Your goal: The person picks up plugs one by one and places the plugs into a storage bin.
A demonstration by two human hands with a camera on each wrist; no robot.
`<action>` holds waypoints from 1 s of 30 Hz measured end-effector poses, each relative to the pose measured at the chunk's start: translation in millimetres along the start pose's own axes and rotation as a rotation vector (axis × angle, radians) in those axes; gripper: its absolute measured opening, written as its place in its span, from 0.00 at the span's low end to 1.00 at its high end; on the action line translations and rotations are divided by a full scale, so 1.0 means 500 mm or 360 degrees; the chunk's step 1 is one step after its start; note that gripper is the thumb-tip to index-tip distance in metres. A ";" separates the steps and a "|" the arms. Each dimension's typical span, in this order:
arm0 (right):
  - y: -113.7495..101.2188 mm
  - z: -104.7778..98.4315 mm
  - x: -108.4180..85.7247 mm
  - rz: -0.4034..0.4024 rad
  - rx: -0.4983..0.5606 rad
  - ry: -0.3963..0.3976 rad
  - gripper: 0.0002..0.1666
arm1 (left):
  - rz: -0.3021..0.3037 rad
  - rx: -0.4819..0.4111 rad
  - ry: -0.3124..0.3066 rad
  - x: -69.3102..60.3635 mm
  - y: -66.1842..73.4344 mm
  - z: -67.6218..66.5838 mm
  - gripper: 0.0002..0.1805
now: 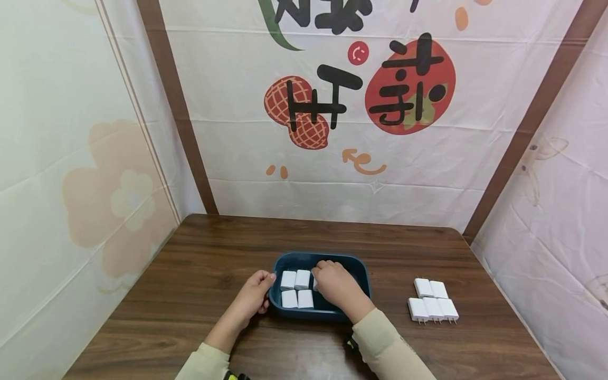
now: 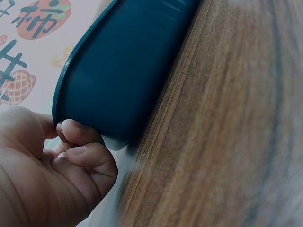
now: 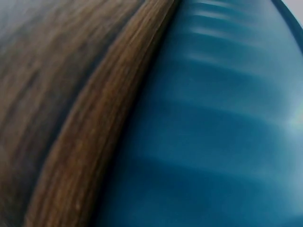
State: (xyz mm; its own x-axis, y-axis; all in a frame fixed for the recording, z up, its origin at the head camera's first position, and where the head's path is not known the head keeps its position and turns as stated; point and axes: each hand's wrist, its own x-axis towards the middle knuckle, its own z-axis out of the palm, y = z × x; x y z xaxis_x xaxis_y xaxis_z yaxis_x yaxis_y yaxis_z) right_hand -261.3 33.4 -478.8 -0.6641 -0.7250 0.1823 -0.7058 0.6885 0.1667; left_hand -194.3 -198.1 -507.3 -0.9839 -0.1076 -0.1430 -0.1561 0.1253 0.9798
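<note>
A dark blue plastic tray (image 1: 313, 315) sits on the table, with several white plug adapters (image 1: 302, 279) in two rows at its left side. My left hand (image 1: 252, 295) pinches the tray's left rim; in the left wrist view the thumb and curled fingers of that hand (image 2: 71, 165) meet at the tray's end (image 2: 118, 71). Inside the tray, my right hand (image 1: 338, 285) has its fingers down around another white adapter (image 1: 315, 284), mostly hidden beneath them. The right wrist view holds only the tray's outer wall (image 3: 203, 132) and wood, without the hand.
On the wooden table (image 1: 228, 237), right of the tray, several more white plug adapters (image 1: 432, 309) lie in two rows with metal prongs showing. A printed white cloth (image 1: 237, 158) hangs behind the table, and cloth also hangs at both sides.
</note>
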 end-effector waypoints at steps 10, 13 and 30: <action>0.006 0.008 0.002 0.0058 0.0040 -0.0045 0.28 | 0.0016 0.0005 -0.0027 -0.006 0.006 -0.003 0.18; 0.008 0.002 0.000 0.0050 0.0059 -0.0043 0.30 | 0.0015 0.0008 -0.0031 -0.005 0.005 -0.004 0.18; 0.028 -0.075 -0.028 -0.0002 0.0271 -0.0015 0.28 | 0.0004 0.0017 -0.0036 -0.003 0.003 -0.005 0.19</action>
State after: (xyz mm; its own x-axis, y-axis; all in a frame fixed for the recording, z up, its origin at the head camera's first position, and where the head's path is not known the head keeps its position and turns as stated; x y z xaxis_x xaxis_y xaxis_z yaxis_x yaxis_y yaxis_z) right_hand -252.6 53.8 -442.6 -0.6650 -0.7265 0.1730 -0.7376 0.6752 0.0001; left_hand -193.0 -200.1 -505.3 -0.9859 -0.0852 -0.1440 -0.1547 0.1358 0.9786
